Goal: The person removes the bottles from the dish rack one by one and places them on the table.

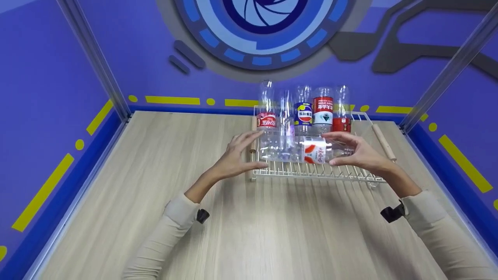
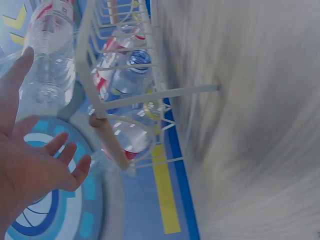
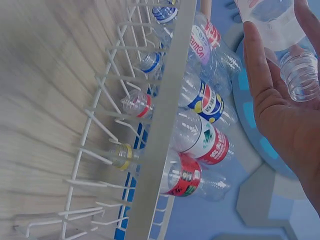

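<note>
A clear plastic bottle [image 1: 286, 149] with a white and red label lies sideways above the front of a white wire rack [image 1: 311, 175]. My right hand [image 1: 360, 153] grips it near its open neck [image 3: 300, 75], thumb below and fingers above. At the bottle's base end, my left hand [image 1: 237, 155] is spread with thumb and fingers apart; whether it touches the bottle I cannot tell. Behind stand several bottles in the rack, among them a red-labelled bottle [image 1: 266, 116], a blue-labelled bottle [image 1: 303, 112] and a red-and-white-labelled bottle [image 1: 323, 109].
The rack has wooden handles, one on the right side [image 1: 384, 142] and one on the left. It stands on a wood-grain table [image 1: 186, 155] close to the purple back wall [image 1: 144, 74]. Metal posts stand at both rear corners.
</note>
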The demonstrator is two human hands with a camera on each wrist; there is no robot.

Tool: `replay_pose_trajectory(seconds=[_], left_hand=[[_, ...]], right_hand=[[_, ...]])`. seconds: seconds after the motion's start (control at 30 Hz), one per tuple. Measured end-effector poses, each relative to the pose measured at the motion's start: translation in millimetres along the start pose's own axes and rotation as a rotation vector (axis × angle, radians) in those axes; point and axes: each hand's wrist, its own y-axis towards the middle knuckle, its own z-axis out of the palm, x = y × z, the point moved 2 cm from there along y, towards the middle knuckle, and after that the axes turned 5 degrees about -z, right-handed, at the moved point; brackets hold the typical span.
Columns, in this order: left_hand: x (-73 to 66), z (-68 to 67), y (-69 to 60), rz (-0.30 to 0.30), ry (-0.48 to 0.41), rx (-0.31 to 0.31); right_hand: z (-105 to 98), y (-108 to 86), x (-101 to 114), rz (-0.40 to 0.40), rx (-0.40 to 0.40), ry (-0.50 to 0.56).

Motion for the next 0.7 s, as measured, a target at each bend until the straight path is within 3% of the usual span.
replay_pose_trajectory(seconds=[0.17,0.5,0.7], left_hand=[[-16.5,-2.4,-0.9,0.063,0.020,0.073],[-27.5,-4.1,-5.9,0.052,0.068,0.158],[-29.6,-4.6,-7.1,0.066,0.046,0.186]], right_hand=[[10,1.8,6,-0.038,0.046,0.003],[22,2.5,16,-0.085,0.156,0.026],[20,2.0,16,-0.069,0.157,0.042]])
